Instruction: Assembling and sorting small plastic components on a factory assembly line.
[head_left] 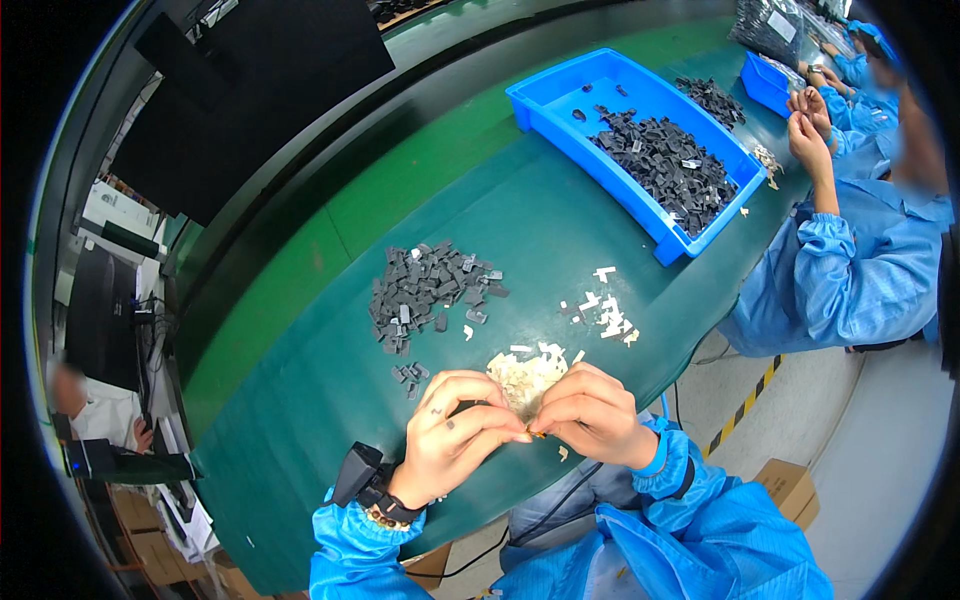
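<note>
1. Our left hand (pixel 460 430) and right hand (pixel 597 415) pinched a small orange part (pixel 537 433) over the table (pixel 320 440), near its close edge.
2. We judged a light, steady, two-sided pinch best.
3. Pale scraps (pixel 525 376) crowded our fingertips; dark pieces (pixel 425 290) and a blue tray (pixel 560 94) sat beyond.

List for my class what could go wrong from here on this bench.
1. The small piece pinched between the left hand and right hand might slip and get lost among the pale scraps just beyond the fingertips.
2. The left hand could knock the small cluster of dark pieces beside it.
3. The loose scrap near the table edge may get brushed off.
</note>
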